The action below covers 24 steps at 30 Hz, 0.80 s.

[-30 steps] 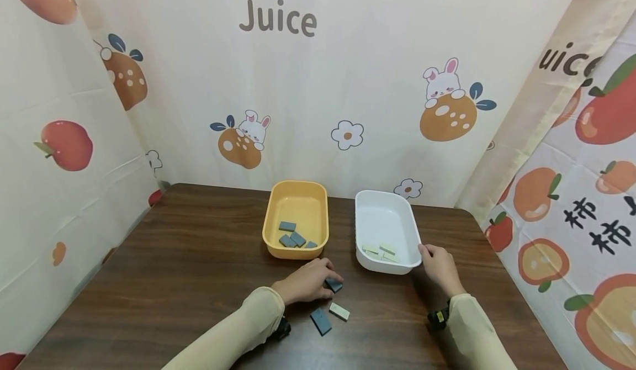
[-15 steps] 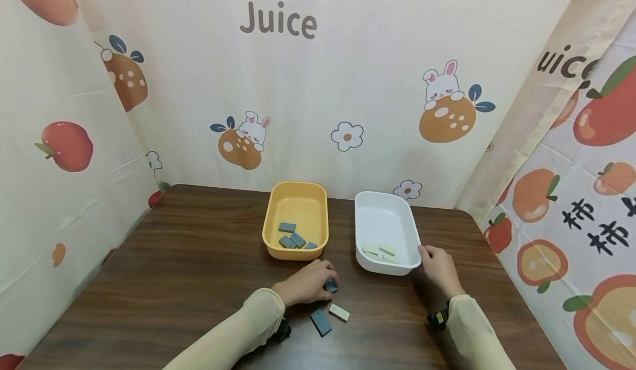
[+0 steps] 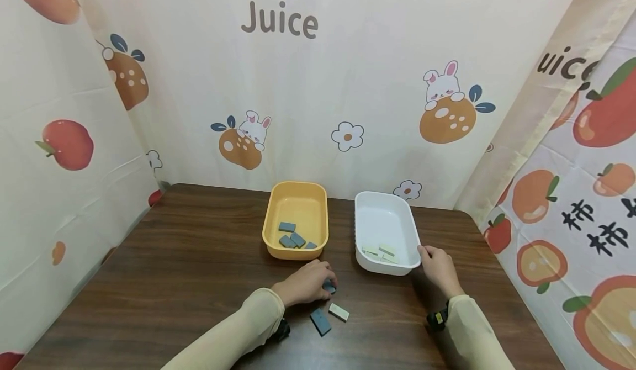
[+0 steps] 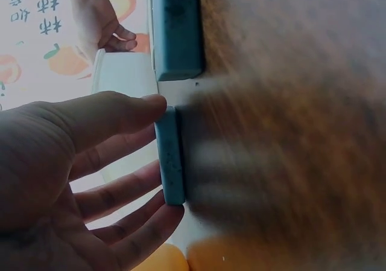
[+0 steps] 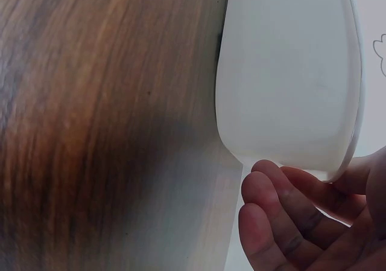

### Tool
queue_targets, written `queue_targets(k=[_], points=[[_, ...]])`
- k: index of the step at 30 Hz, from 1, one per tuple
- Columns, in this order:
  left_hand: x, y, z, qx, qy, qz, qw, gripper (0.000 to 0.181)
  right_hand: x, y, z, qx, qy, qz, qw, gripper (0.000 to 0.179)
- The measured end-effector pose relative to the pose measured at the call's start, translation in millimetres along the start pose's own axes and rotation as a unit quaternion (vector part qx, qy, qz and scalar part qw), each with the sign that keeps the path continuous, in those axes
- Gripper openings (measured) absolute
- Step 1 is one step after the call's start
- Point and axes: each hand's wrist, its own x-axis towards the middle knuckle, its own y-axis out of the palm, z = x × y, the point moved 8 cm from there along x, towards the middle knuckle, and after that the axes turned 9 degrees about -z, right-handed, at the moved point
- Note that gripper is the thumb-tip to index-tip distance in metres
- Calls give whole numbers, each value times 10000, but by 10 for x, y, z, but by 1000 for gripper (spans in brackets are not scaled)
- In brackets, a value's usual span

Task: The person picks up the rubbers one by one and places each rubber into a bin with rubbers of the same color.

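In the head view my left hand (image 3: 307,283) holds a small blue-grey rectangular block (image 3: 329,286), low over the table or touching it. The left wrist view shows the thumb at one end of this block (image 4: 170,162) and fingertips along its side and other end. Near that hand lie another blue-grey block (image 3: 320,322) and a pale green block (image 3: 339,312). My right hand (image 3: 439,270) grips the near right rim of a white bin (image 3: 387,268). From the right wrist, its thumb and index finger (image 5: 319,189) pinch the bin's edge.
A yellow bin (image 3: 295,254) stands left of the white one, with several blue-grey blocks (image 3: 287,226) inside. Several pale green blocks (image 3: 387,249) lie in the white bin. Behind the dark wooden table (image 3: 199,237) hangs a printed curtain (image 3: 308,83).
The fingers of my left hand have closed in around the blue-grey block, which has shifted slightly left. My right hand stays on the white bin's rim.
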Motion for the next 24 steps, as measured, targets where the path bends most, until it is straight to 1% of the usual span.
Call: queue_targets(k=[4,10,13,24], points=[[1,6,7,-87,-56,17,9999,15,2,8,-18,7,11,-9,10000,44],[-12,-1,41,-377,-187,-28,9991,15,1,14,-24,67,-1,5,10000,42],[-18,-5,53,-424,-207,-51,9989,16,5,12,-25,83,-20,-2,10000,43],[-56,-89,62,-482,-221,-349,9980,16,14,23,-21,50,-33,-13,10000,42]])
